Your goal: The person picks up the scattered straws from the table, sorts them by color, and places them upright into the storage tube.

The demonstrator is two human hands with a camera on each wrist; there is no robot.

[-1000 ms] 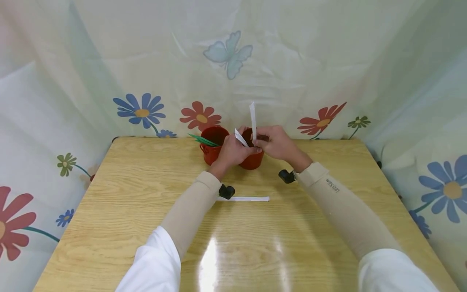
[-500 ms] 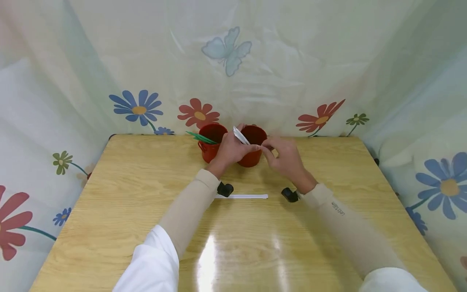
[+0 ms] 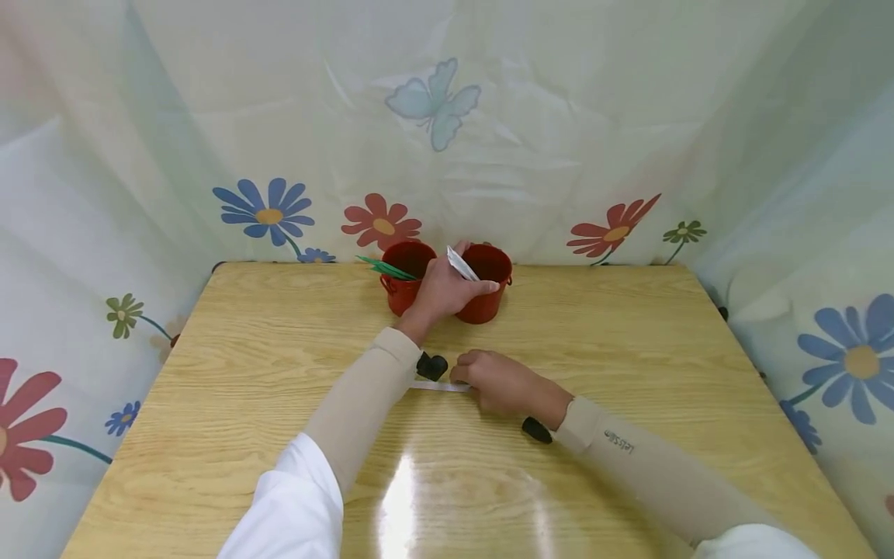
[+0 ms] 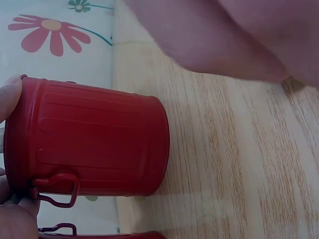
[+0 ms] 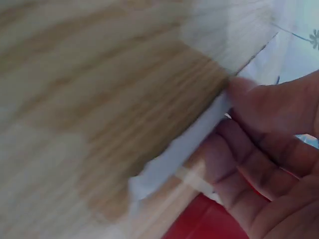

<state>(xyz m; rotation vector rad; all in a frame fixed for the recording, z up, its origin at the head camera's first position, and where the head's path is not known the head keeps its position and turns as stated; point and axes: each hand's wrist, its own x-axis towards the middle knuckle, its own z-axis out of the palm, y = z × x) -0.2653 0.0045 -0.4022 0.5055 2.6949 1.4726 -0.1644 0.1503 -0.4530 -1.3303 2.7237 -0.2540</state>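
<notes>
Two small red metal buckets stand side by side at the table's back. My left hand (image 3: 447, 289) grips the rim of the right-hand bucket (image 4: 99, 139), and slim white paper sleeves (image 3: 461, 264) stick up beside the hand. Several green strips (image 3: 386, 268) lean out of the left-hand bucket (image 3: 401, 295). Nearer the front, my right hand (image 3: 499, 382) is down at the tabletop. Its thumb and fingers pinch a flat white paper sleeve (image 5: 174, 159) lying there; what the sleeve holds is hidden.
The wooden table (image 3: 279, 435) reaches to a flower-printed curtain (image 3: 559, 140) behind and at both sides. A black wrist camera (image 3: 431, 366) on the left arm sits close to the right hand's fingers.
My right hand let its upright white sleeve go at the right-hand bucket, then came down toward the front to the one on the table. My left hand stays on the bucket.
</notes>
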